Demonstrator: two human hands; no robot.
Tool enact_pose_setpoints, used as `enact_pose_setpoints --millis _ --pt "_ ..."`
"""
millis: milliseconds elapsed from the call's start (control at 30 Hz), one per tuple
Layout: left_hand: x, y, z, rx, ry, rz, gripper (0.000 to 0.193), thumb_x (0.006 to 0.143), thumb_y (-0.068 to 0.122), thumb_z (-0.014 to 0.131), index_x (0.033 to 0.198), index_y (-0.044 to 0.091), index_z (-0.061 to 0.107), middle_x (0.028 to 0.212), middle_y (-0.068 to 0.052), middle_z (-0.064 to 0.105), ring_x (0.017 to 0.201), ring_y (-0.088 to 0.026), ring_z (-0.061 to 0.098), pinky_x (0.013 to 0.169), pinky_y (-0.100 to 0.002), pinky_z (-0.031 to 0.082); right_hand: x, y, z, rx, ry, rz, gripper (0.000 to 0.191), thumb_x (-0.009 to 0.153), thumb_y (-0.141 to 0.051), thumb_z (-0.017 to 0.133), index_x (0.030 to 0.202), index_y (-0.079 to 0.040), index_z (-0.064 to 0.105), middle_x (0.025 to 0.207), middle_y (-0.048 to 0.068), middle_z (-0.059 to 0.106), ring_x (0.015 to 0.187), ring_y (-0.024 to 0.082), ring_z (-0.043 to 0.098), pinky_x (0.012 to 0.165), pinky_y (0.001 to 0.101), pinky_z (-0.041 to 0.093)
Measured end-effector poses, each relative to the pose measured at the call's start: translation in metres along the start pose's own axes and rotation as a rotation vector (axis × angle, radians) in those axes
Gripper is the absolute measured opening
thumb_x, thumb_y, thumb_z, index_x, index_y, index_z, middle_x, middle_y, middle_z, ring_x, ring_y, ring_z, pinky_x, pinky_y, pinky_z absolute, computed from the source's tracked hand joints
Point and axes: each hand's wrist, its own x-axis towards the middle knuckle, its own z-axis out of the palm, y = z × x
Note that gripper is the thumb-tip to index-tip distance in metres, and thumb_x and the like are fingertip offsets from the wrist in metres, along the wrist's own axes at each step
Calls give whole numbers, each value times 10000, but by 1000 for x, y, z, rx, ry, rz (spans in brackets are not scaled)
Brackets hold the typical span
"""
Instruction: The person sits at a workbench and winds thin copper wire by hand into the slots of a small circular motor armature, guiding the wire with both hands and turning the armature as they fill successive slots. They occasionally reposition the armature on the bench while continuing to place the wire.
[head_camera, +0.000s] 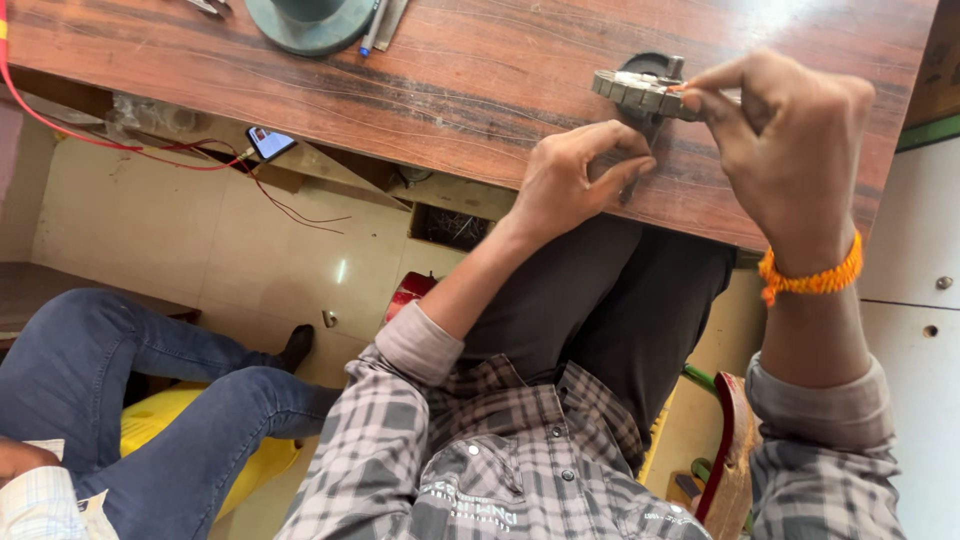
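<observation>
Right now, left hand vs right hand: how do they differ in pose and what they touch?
The left hand sits lower, at the wooden table's near edge, fingers curled; the right hand is raised higher, pinching the toothed metal ring at its rim. The right wrist wears an orange thread band; the left wrist is bare. Both come out of grey checked sleeves.

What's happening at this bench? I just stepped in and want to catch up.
A person in a grey checked shirt sits at a scratched brown wooden table. Their right hand pinches a round grey metal toothed part near the table's front edge, while the left hand grips something thin just beneath it, too hidden to identify. A round teal base and a blue pen lie at the far edge. Another person in blue jeans sits alongside.
</observation>
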Motion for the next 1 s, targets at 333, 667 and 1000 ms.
enact_pose_setpoints --millis 333,667,1000 --pt "-1 -7 21 -661 9 -642 137 947 119 746 1023 7 726 831 -18 740 636 -20 540 547 -196 409 28 19 13 172 -92 245 53 972 -9 768 1023 3 766 586 11 487 522 46 402 482 278 285" --pt "12 2 36 -507 206 -626 192 936 189 776 996 10 739 834 -13 767 759 -38 692 714 -205 546 25 51 14 186 -37 303 80 984 -65 785 982 9 756 581 -30 433 510 41 353 488 270 230" --pt "9 27 61 17 431 -511 152 934 215 789 1001 88 740 861 14 660 864 -100 527 741 -261 513 7 62 0 172 -22 399 64 1030 -67 771 1045 -4 764 652 -67 449 590 21 360 535 260 236"
